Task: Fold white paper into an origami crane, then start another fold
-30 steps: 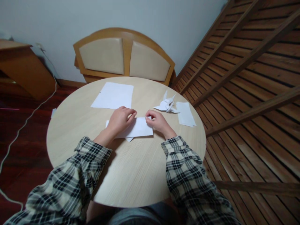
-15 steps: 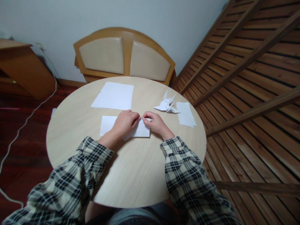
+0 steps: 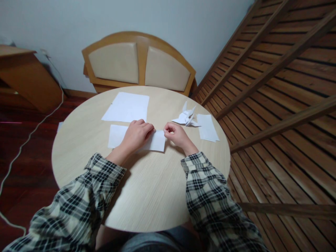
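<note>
A white sheet of paper (image 3: 156, 141), wider than it is deep, lies before me on the round table. My left hand (image 3: 138, 134) rests across its middle, fingers together and closed at the far edge, hiding that part. At the far right corner my right hand (image 3: 176, 133) is closed in a pinch, thumb and forefinger touching the paper. Beyond my right hand sits a folded white paper crane (image 3: 186, 117). A larger white sheet (image 3: 127, 106) lies flat past my left hand.
Some smaller white paper pieces (image 3: 208, 128) overlap near the right side of the round table (image 3: 147, 196). A padded wooden headboard (image 3: 140, 59) stands behind it. Wooden slats (image 3: 278, 115) rise close on the right. A cable (image 3: 31, 134) runs over the floor at left.
My right hand has slid right along the far edge, away from my left hand, to the corner. The paper and my left hand have shifted slightly left and away from me.
</note>
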Demonstrator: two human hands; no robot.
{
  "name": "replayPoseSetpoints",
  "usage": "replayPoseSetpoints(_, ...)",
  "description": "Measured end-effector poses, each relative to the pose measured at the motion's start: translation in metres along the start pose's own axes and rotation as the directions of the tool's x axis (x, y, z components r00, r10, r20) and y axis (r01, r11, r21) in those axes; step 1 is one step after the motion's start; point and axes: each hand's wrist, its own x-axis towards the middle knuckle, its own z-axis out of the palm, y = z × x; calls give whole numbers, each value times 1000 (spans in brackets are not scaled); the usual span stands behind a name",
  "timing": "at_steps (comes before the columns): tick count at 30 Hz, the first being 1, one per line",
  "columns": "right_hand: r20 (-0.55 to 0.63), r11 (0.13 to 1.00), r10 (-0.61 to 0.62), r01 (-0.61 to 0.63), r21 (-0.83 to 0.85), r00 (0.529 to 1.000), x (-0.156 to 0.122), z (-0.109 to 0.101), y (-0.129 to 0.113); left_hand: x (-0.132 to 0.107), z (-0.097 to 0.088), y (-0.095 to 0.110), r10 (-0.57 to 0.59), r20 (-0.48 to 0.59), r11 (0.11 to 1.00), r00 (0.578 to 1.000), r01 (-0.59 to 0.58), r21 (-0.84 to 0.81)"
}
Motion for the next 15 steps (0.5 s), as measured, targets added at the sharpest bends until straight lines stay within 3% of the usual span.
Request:
replayPoseSetpoints(11,10,999,32,-33,12,999,-1,-7,3,1,-4,0,-5,8,1000,1000,4,12)
replayPoseSetpoints(15,-107,991,101,-91,98,989,-1,-18,17,-1,-6,-19,-134,-76,991,988,135,3)
